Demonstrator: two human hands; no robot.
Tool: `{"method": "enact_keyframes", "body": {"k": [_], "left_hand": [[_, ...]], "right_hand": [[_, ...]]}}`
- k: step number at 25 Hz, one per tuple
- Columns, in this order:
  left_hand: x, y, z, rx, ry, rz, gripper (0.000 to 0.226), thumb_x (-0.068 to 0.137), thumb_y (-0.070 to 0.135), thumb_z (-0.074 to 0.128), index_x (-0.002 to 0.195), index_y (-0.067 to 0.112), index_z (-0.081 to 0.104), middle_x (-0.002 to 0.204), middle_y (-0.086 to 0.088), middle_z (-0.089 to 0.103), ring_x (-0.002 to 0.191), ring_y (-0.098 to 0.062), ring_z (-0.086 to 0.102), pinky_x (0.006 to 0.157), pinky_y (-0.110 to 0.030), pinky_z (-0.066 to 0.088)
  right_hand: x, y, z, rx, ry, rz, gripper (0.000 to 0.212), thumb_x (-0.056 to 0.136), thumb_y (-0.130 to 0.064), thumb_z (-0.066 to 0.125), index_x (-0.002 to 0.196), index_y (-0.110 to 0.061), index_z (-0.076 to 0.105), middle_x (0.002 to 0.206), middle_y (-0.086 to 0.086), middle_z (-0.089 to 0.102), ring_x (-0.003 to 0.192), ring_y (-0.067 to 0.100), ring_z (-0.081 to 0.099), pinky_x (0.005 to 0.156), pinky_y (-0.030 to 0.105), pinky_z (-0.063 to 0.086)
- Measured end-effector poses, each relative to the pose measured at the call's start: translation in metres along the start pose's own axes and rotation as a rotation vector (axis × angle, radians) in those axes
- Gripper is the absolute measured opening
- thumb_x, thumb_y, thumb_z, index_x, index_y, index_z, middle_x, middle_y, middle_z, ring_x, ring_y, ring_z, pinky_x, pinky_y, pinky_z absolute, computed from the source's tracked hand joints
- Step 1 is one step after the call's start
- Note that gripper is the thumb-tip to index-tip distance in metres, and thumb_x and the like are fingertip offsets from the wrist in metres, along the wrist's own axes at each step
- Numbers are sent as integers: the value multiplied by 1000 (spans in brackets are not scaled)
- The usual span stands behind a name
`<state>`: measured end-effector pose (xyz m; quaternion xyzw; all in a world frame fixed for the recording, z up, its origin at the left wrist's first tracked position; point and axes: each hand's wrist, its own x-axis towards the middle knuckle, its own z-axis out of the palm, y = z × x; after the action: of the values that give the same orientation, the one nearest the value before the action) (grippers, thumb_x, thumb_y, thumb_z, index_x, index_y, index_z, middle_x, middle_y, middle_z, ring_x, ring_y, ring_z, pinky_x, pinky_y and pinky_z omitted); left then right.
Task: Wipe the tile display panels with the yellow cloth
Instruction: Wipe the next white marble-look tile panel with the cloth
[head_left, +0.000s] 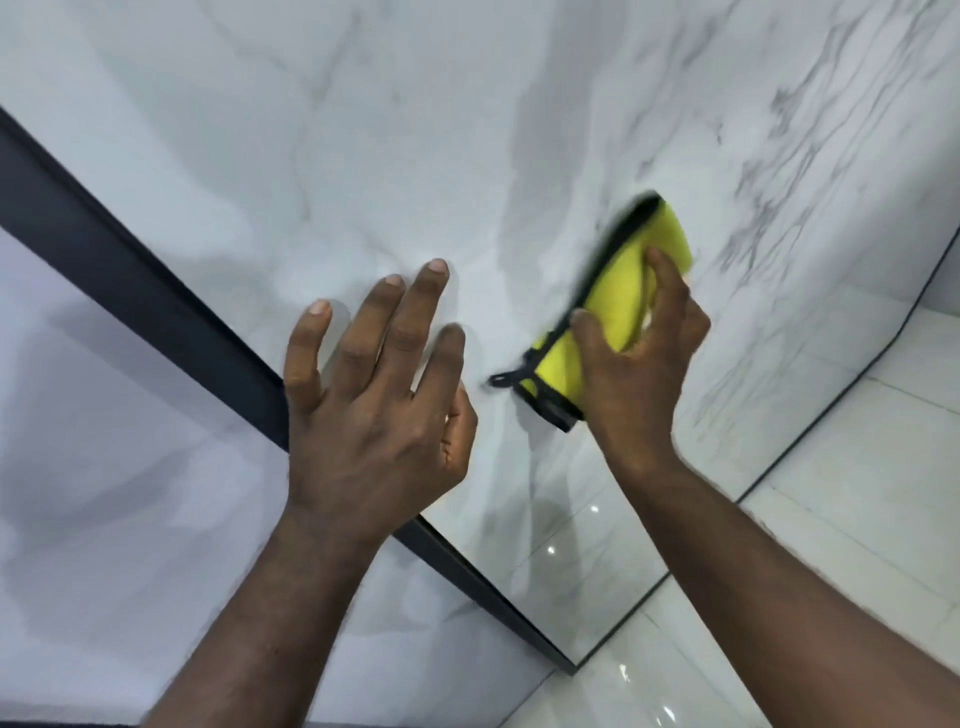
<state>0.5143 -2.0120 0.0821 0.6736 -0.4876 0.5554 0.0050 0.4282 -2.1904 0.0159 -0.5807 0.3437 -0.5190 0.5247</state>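
Head view shows my right hand (631, 358) gripping the folded yellow cloth (615, 301) against the marble tile panel (363, 156), my left hand (374, 400) spread flat beside it; soft and light, the cloth should hold best bunched across its middle.

The folded yellow cloth (618, 306), black-edged with a small loop at its lower corner, is held tilted by the right hand (634, 374) against the glossy white, grey-veined middle panel (389, 156), which stands between a dark-framed left panel (104, 493) and a more heavily veined right panel (831, 208).
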Motion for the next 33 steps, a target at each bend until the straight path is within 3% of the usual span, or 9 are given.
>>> {"method": "enact_keyframes", "body": {"k": [3,8,14,19,21,25,28,30,33], "left_hand": [[10,4,1,2,-4,12,24,94,24,66,113,15,79,160,-5,56,146,-27,57,119,-56,34],[35,8,9,12,23,52,31,95,24,64,121,13,77,162,-6,54,148,-27,54,122,-55,33],[31,11,23,94,0,109,46,96,22,63,140,11,70,167,-8,48,154,-28,47,121,-53,38],[30,13,27,84,2,127,45,97,23,62,140,10,69,166,-10,48,153,-30,47,120,-55,41],[27,13,29,96,-6,131,46,97,22,61,141,9,68,167,-11,47,154,-30,45,120,-56,41],[26,11,29,115,-63,153,51,99,23,55,147,8,62,173,-11,38,159,-30,37,125,-57,33],[26,10,28,138,-156,255,60,102,29,46,157,8,47,179,-10,22,162,-30,31,128,-60,21],[26,9,27,146,-207,320,67,104,35,43,164,7,35,181,-13,11,165,-31,21,129,-61,15],[28,6,28,144,-266,388,72,106,38,40,168,5,26,181,-15,2,167,-33,10,131,-61,5]], "right_hand": [[-13,-2,-10,-10,-79,150,75,92,-19,74,155,-38,39,139,1,33,108,-15,48,81,-3,33],[16,-43,-4,-83,-135,-330,78,89,-20,79,155,-37,42,144,0,33,122,-17,39,94,-3,32],[19,-13,-23,-13,-125,85,78,93,-15,73,157,-37,36,149,5,30,97,-39,36,81,-10,27],[41,-46,-13,-107,-94,-302,73,91,-17,75,154,-36,43,146,-1,34,125,-15,39,99,0,33],[65,-23,-16,-94,1,-208,69,94,-16,68,156,-32,41,149,2,34,128,-19,36,99,-1,28],[20,31,-22,-173,-75,296,70,100,-22,64,161,-27,30,151,12,34,135,23,46,97,16,31],[-15,21,-15,-193,-116,66,73,95,-24,73,156,-33,34,146,-2,38,124,1,40,99,16,35],[-10,27,-14,-216,-42,-63,70,97,-26,72,156,-34,35,151,-5,41,135,1,40,107,16,36],[-6,84,-21,-353,-91,199,69,104,-24,62,163,-24,26,159,7,43,137,21,45,107,22,35]]}}
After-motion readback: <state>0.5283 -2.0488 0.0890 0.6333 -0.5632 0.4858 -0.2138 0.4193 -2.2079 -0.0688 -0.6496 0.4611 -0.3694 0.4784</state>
